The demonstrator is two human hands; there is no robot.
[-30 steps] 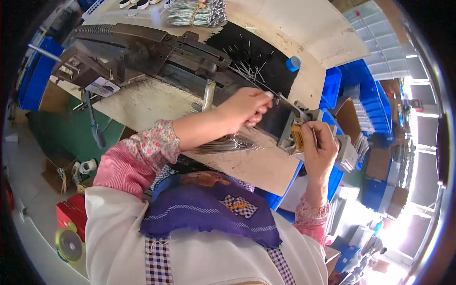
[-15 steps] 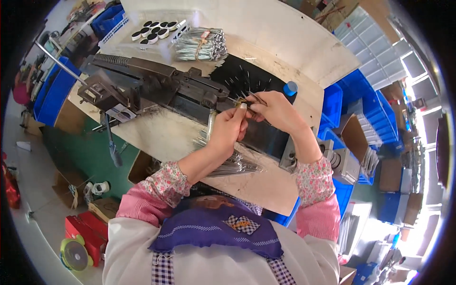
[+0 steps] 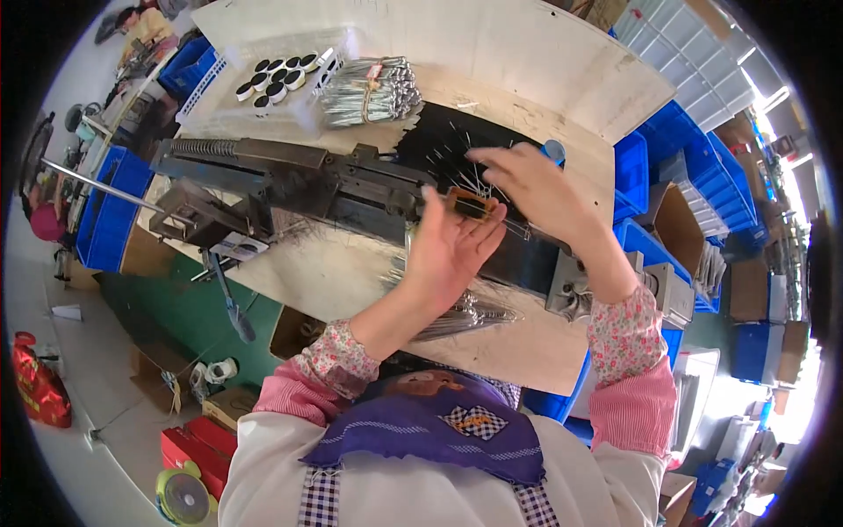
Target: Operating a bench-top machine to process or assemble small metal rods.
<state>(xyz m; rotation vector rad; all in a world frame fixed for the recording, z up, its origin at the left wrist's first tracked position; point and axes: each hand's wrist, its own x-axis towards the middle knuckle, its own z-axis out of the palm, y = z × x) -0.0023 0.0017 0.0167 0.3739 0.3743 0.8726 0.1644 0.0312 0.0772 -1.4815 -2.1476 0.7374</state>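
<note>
My left hand (image 3: 450, 250) is turned palm up over the bench, thumb and fingers spread apart. Just beyond its fingertips is a small piece with an orange-brown edge and a dark middle (image 3: 471, 204); whether the hand touches it I cannot tell. My right hand (image 3: 537, 189) hovers to the right, slightly blurred, its fingers stretched apart above thin metal pins (image 3: 474, 180) scattered on a black sheet (image 3: 428, 132). Nothing shows in its grasp. Left of both hands runs a dark metal bench machine (image 3: 299, 171) with a spring at its far end.
A tied bundle of metal rods (image 3: 373, 90) lies by a clear basket (image 3: 198, 105) of round black-topped pieces. More thin rods (image 3: 465, 316) lie in front of my left hand. A blue cap (image 3: 553, 151) is behind my right hand. Blue bins (image 3: 630, 176) stand at the right.
My hands were together with fingertips pinched near the machine's right end. Now they have parted and the fingers have opened; my right hand has moved right. The whole view has shifted slightly.
</note>
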